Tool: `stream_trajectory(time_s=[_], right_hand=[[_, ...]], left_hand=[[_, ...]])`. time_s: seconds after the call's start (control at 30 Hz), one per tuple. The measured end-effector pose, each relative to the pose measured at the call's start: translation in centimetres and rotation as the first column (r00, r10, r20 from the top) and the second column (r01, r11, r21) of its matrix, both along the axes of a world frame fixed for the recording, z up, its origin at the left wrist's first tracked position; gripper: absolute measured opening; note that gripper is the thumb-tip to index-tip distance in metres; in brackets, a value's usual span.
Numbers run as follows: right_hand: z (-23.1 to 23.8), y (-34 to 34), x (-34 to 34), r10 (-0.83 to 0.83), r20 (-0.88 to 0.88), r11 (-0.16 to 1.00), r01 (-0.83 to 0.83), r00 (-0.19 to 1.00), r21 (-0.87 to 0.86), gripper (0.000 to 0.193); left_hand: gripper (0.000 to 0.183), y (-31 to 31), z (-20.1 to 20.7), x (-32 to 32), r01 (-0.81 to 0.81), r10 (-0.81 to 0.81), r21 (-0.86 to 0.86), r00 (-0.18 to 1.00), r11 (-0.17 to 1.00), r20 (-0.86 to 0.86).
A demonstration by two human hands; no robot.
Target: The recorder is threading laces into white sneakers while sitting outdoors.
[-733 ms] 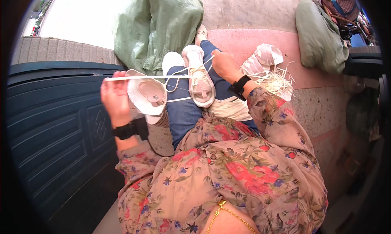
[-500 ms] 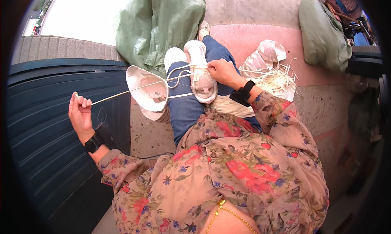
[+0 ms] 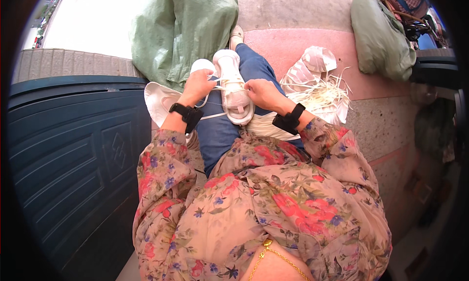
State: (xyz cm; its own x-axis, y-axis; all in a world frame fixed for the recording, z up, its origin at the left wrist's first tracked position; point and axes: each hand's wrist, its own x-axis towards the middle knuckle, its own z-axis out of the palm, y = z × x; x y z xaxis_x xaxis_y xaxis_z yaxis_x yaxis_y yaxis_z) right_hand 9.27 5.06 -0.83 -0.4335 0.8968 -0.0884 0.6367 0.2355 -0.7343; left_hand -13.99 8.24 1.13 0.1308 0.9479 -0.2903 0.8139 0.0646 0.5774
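A white shoe [image 3: 233,93] lies across my lap, its toe pointing away from me, with pale laces across its upper. My left hand [image 3: 196,88] is closed at the shoe's left side, fingertips pinching a pale shoelace [image 3: 218,87]. At the shoe's right edge my right hand [image 3: 264,93] is closed, thumb and fingers pinched on the shoe. One loose strand of lace [image 3: 213,116] runs left from the shoe over my blue trouser leg. Beside my left forearm, partly hidden by it, rests a white hollow piece [image 3: 159,102].
To the right, a heap of loose pale laces [image 3: 328,93] lies by pinkish-white pieces [image 3: 320,59]. More pale strands [image 3: 271,128] cross my lap. A big green sack [image 3: 183,32] stands ahead, another green sack [image 3: 381,39] at far right. A dark blue panel [image 3: 73,149] borders my left.
My left hand has come in from far left, where it held the lace stretched out, to the shoe's side. The lace is no longer taut. My right hand stays at the shoe.
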Motion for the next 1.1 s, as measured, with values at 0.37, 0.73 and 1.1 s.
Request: stream_trajectory(time_s=[0.37, 0.73, 1.1], right_hand=[[0.3, 2.9, -1.4, 0.304, 0.016, 0.903, -0.293, 0.953, 0.315, 0.02], [-0.9, 2.0, -0.7, -0.011, -0.297, 1.0, 0.017, 0.955, 0.018, 0.019], [-2.7, 2.6, -0.3, -0.143, -0.451, 0.989, 0.105, 0.881, -0.108, 0.019]], left_hand=[[0.022, -1.8, 2.3, 2.9, -0.082, 0.08, 0.106, 0.997, 0.991, 0.022], [0.023, -1.6, 0.7, 5.8, -0.02, 0.025, -0.045, 0.995, 0.999, 0.102], [0.011, -1.5, 1.5, 9.3, 0.348, -0.237, 0.294, 0.904, 0.89, -0.355]])
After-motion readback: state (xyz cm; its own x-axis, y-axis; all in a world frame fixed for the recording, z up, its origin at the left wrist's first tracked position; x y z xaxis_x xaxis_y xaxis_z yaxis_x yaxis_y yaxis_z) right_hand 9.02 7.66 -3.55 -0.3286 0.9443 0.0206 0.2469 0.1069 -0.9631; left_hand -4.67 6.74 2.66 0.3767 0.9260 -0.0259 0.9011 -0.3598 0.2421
